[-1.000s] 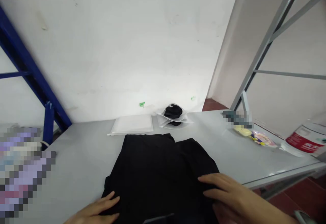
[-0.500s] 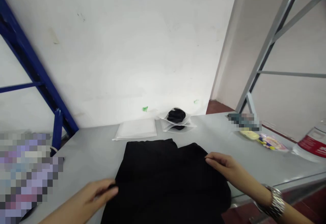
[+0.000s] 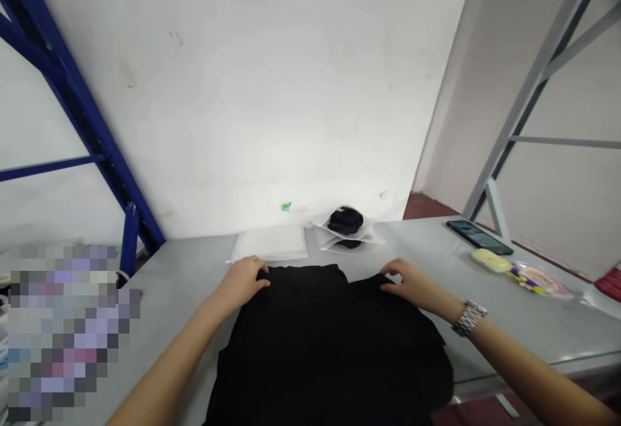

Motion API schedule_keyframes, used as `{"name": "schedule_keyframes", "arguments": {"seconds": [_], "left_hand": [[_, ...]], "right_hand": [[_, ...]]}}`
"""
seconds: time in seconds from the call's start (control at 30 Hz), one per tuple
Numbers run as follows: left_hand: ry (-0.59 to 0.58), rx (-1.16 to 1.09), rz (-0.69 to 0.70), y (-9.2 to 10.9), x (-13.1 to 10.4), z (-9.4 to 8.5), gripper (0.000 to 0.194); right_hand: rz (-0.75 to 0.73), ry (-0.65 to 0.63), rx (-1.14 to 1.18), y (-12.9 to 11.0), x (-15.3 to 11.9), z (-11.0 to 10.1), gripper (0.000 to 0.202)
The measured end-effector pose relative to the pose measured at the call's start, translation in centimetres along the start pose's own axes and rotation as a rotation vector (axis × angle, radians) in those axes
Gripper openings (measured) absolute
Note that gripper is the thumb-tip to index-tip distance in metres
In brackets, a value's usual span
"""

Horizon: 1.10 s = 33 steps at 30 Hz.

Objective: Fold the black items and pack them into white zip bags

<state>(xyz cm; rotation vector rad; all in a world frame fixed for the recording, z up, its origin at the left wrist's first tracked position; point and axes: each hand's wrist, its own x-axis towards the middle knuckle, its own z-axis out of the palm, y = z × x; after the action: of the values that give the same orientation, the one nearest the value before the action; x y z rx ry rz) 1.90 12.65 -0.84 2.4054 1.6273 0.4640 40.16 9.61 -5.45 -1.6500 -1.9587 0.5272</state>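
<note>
A black garment [image 3: 330, 342] lies spread on the grey table [image 3: 165, 322], its front part running out of the bottom of the view. My left hand [image 3: 246, 278] grips the garment's far left corner between thumb and fingers. On the far right edge, my right hand [image 3: 398, 276] pinches the cloth, with a metal watch [image 3: 469, 318] on that wrist. Just behind the garment lies a flat stack of white plastic bags [image 3: 272, 243]. Beside it are frosted bags holding folded black cloth [image 3: 345, 220].
On the right of the table lie a phone [image 3: 479, 237], a pale yellow case [image 3: 491, 260] and a colourful trinket [image 3: 541, 280]. A red-labelled bottle [image 3: 609, 287] is partly cut off. A blurred, colourful pile [image 3: 72, 329] stands left. Blue [image 3: 97, 128] and grey [image 3: 528, 103] metal frames flank the table.
Both hands have moved away from me to the garment's far edge, the left from its left side and the right from its right side. The view has shifted slightly.
</note>
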Motion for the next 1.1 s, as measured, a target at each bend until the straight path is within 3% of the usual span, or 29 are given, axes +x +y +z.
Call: {"name": "schedule_keyframes", "arguments": {"seconds": [0.1, 0.2, 0.3, 0.43, 0.53, 0.57, 0.7, 0.8, 0.9, 1.0, 1.1], "left_hand": [[0.079, 0.000, 0.047, 0.6, -0.5, -0.5, 0.006], [0.150, -0.054, 0.150, 1.3, -3.8, -1.3, 0.009], [0.045, -0.094, 0.252, 1.6, -8.3, -1.4, 0.010], [-0.080, -0.025, 0.159, 1.0, -12.5, -0.1, 0.008], [-0.051, 0.013, 0.089, 0.5, -13.3, 0.9, 0.050], [-0.040, 0.029, 0.096, 0.4, -13.3, 1.1, 0.055], [-0.074, 0.086, 0.210, 0.4, -12.5, 1.3, 0.041], [-0.098, 0.121, 0.221, 0.3, -12.2, 1.4, 0.037], [-0.103, 0.147, 0.216, 0.2, -12.4, 1.8, 0.037], [-0.103, 0.150, 0.220, 0.2, -12.8, 2.1, 0.040], [-0.081, 0.164, 0.219, 0.6, -13.0, 2.1, 0.042]], "right_hand": [[-0.103, 0.024, 0.072, -0.8, -0.2, -0.5, 0.013], [-0.207, 0.086, 0.153, -2.4, -2.6, -2.2, 0.006], [-0.221, -0.018, 0.161, -3.6, -6.2, -3.7, 0.006], [-0.115, -0.219, 0.112, -3.5, -9.7, -3.4, 0.004], [-0.041, -0.226, 0.047, -2.7, -10.7, -1.8, 0.020], [-0.025, -0.203, 0.029, -2.4, -10.8, -1.4, 0.025], [-0.033, -0.112, -0.031, -1.5, -10.5, -0.6, 0.049], [-0.195, -0.013, -0.130, -1.7, -9.6, -1.3, 0.043], [-0.449, 0.199, -0.259, -3.9, -8.0, -2.9, 0.040], [-0.721, 0.381, -0.341, -8.6, -5.7, -3.8, 0.042], [-1.005, 0.325, -0.314, -14.6, -3.1, -2.3, 0.032]]}}
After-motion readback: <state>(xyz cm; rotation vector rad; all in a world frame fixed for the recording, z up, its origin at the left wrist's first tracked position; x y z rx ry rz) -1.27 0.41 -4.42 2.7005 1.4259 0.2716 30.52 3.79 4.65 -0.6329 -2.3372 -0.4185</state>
